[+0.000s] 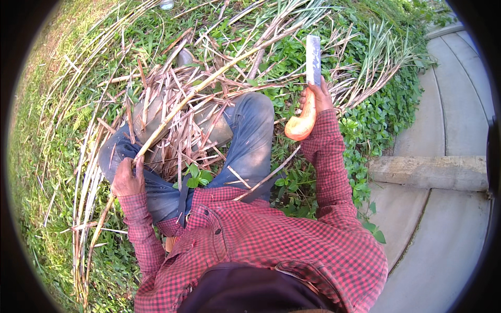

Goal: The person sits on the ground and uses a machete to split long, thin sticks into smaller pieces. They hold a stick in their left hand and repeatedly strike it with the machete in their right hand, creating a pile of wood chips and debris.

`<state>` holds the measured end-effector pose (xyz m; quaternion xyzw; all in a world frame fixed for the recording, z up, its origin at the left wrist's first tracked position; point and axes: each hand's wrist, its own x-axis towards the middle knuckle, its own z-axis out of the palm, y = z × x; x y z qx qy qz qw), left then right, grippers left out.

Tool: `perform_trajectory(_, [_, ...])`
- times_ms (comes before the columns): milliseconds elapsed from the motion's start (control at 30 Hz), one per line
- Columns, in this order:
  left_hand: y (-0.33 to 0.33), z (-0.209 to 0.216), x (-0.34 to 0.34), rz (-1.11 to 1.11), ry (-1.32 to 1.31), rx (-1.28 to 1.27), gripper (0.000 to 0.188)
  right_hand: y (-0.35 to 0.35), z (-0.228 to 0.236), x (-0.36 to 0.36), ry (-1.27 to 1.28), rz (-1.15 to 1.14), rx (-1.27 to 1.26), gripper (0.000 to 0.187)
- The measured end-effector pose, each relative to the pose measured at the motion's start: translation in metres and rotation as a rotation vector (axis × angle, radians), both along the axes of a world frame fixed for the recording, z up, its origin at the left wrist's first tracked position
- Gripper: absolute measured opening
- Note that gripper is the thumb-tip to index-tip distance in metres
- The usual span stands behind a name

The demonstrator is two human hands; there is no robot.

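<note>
My left hand [129,178] is closed round a long yellowish cane stalk [201,86], near my left knee. The stalk slants up and to the right across my lap; its lower end runs down past my wrist. Off to the right, my right hand [319,96] grips a machete [313,60] by its curved orange-brown wooden handle. The machete's straight, square-ended blade points away from me, well apart from the stalk. Brown dry peelings [180,101] lie heaped between and over my folded legs.
Long thin stalks [81,224] lie along the left side on green ground plants. Leafy stalks [373,78] spread at the far right. Grey concrete slabs [443,235] with a raised concrete bar [430,172] border the right. A cut stick [269,175] lies over my lap.
</note>
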<state>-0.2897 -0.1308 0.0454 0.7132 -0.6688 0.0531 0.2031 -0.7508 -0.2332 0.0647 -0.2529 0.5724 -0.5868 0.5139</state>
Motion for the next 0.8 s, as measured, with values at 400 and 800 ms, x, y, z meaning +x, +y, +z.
perform_trajectory(400, [0.005,0.011,0.017,0.007,0.094,-0.03,0.028,0.023,-0.004,0.102,-0.334,0.552,0.15,0.063])
perform_trajectory(800, [-0.005,0.014,0.001,-0.046,0.074,-0.056,0.033,0.047,0.002,0.167,-0.211,0.784,0.202,0.067])
